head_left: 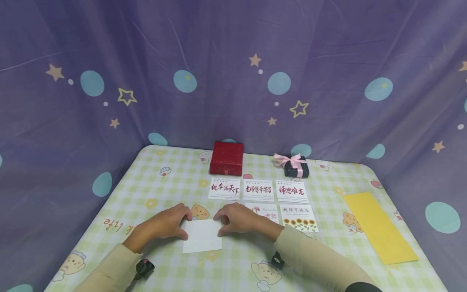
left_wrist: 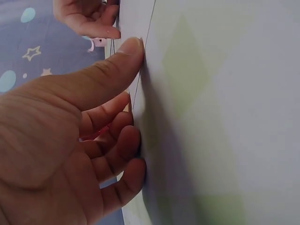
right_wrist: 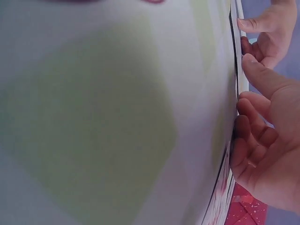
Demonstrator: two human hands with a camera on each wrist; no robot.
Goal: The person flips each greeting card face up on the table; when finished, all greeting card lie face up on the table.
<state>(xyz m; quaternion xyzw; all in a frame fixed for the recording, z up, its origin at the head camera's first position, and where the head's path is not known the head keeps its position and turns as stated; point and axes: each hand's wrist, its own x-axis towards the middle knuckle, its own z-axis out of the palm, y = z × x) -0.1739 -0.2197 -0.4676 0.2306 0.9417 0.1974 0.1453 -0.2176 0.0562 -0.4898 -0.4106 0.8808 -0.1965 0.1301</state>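
Note:
A blank white card (head_left: 202, 238) lies on the checked tablecloth in front of me. My left hand (head_left: 166, 222) holds its left edge between thumb and curled fingers. At the opposite edge my right hand (head_left: 241, 219) has hold of the card in the same way, thumb nearer me and forefinger at the far corner. Both wrist views show the fingertips low against the cloth. Just beyond the right hand is a flower card (head_left: 271, 214), partly covered by that hand. Beside it lies a sunflower card (head_left: 299, 217).
Behind these is a row of cards with red writing (head_left: 258, 190). A red box (head_left: 227, 159) and a dark gift box (head_left: 296, 167) with a pink bow stand at the table's back edge. A yellow paper strip (head_left: 381, 229) lies at the right.

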